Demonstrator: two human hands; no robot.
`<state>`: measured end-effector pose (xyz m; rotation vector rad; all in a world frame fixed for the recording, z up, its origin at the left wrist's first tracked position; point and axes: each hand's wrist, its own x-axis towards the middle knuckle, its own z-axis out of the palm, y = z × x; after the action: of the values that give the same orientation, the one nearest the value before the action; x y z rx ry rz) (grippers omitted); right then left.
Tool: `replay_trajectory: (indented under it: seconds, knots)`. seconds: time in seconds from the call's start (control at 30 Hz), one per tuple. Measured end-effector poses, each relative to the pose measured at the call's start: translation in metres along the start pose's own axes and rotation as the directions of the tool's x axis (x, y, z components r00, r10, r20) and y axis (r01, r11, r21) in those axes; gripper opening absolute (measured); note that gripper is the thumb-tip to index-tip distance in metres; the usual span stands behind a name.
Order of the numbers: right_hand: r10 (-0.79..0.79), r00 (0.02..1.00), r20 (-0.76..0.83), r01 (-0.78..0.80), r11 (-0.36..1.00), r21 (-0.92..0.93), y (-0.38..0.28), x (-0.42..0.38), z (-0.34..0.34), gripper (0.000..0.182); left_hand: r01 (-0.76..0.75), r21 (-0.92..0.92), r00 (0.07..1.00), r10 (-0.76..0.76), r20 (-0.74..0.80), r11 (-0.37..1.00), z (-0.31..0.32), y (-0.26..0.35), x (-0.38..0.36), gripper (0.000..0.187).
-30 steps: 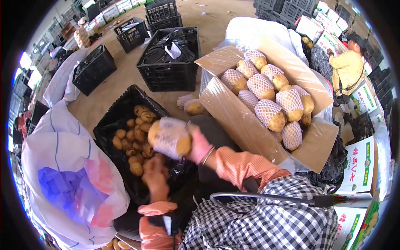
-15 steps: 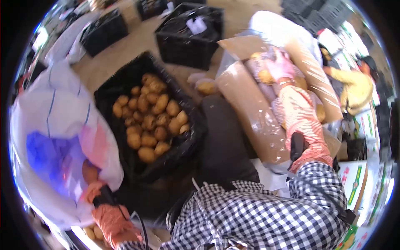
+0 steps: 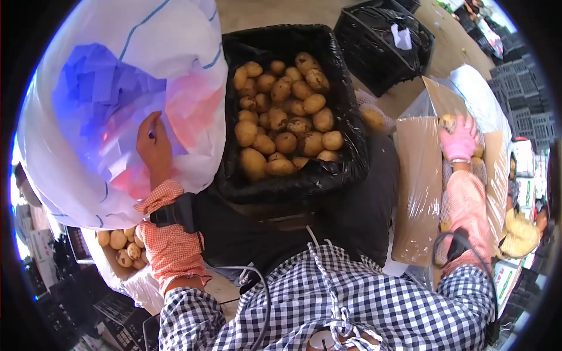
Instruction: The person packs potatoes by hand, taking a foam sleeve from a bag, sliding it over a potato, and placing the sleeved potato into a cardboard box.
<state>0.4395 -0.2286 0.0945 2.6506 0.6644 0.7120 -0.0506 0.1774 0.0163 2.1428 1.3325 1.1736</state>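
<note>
My bare left hand [image 3: 154, 146] is inside the mouth of a big white woven sack [image 3: 181, 35]. Its fingers are curved, with a gap between thumb and forefinger, and nothing shows in them. Around it lie thin, pale sheets or pieces [image 3: 96, 82] tinted violet and pink. My right hand [image 3: 459, 139], in a pink glove, rests with spread fingers on potatoes in an open cardboard box [image 3: 418, 193] lined with clear plastic. A potato [image 3: 448, 121] shows beside its fingertips. White netting [image 3: 477, 169] covers some potatoes there; what lies under the palm is hidden.
Between my hands stands a black-lined crate [image 3: 351, 128] of loose potatoes [image 3: 278, 120]. A netted potato bundle [image 3: 372, 119] lies beside it. Another black crate [image 3: 374, 52] is behind. More potatoes fill a box [image 3: 120, 275] at lower left. A person in yellow [image 3: 520, 234] is at far right.
The view has swung left, so the sack and crate appear larger and farther right. My left hand is now plainly visible inside the sack. My right hand stays on the boxed potatoes.
</note>
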Motion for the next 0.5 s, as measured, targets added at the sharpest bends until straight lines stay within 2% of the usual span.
replay_trajectory:
  seconds: [0.03,0.07,0.1,0.13,0.17,0.2,0.23,0.27,0.3,0.37,0.4,0.43,0.47,0.5]
  knots:
    - [-0.211,0.951,-0.227,0.204,0.977,-0.054,-0.021,-0.003,-0.004,0.062,0.153,-0.091,0.986,-0.145,0.086,0.984,-0.002,0.006,-0.002,0.046]
    - [-0.236,0.956,-0.172,0.286,0.878,0.383,-0.06,-0.01,-0.023,0.059,0.174,-0.079,0.982,-0.167,0.086,0.982,-0.003,0.014,-0.004,0.046]
    - [-0.276,0.954,-0.118,0.268,0.604,0.75,-0.104,-0.021,-0.046,0.055,0.133,-0.208,0.991,-0.123,0.06,0.969,-0.001,0.022,-0.002,0.051]
    - [-0.415,0.908,0.063,0.165,0.493,0.854,-0.14,-0.031,-0.045,0.049,0.077,-0.345,0.997,-0.073,0.023,0.935,-0.003,0.031,-0.004,0.055]
    - [-0.629,0.71,0.315,0.023,0.468,0.883,-0.186,-0.041,-0.069,0.051,0.08,-0.335,0.997,-0.076,0.024,0.939,-0.003,0.033,-0.005,0.055]
    - [-0.774,0.542,0.326,0.049,0.417,0.908,-0.227,-0.055,-0.07,0.052,0.042,-0.283,0.999,-0.039,0.017,0.958,-0.003,0.034,-0.004,0.061]
    - [-0.827,0.41,0.385,-0.001,0.422,0.907,-0.268,-0.075,-0.071,0.052,0.002,-0.232,1.0,0.0,0.007,0.973,-0.002,0.035,-0.002,0.066]
    - [-0.873,0.322,0.367,0.2,0.441,0.875,-0.308,-0.091,-0.07,0.053,0.002,-0.228,1.0,-0.001,0.003,0.974,-0.001,0.031,-0.001,0.066]
    - [-0.929,0.259,0.265,0.281,0.335,0.899,-0.337,-0.11,-0.069,0.052,0.052,-0.183,0.999,-0.053,0.003,0.982,0.0,0.025,-0.001,0.069]
    - [-0.958,0.187,0.215,0.596,0.285,0.75,-0.383,-0.146,-0.064,0.068,0.103,-0.129,0.994,-0.105,-0.007,0.986,0.0,0.019,0.003,0.072]
    - [-0.961,0.179,0.21,0.599,0.276,0.752,-0.39,-0.155,-0.068,0.068,0.118,-0.185,0.99,-0.13,-0.051,0.976,0.001,0.019,0.004,0.068]
    - [-0.941,0.241,0.238,0.633,0.339,0.696,-0.391,-0.163,-0.071,0.07,0.134,-0.245,0.983,-0.161,-0.093,0.96,0.002,0.021,0.004,0.064]
    - [-0.915,0.305,0.263,0.662,0.403,0.632,-0.393,-0.167,-0.072,0.072,0.143,-0.246,0.981,-0.171,-0.096,0.959,0.001,0.023,0.005,0.064]
    - [-0.916,0.3,0.268,0.669,0.402,0.625,-0.394,-0.165,-0.071,0.072,0.225,-0.22,0.967,-0.245,-0.068,0.949,-0.002,0.025,0.008,0.059]
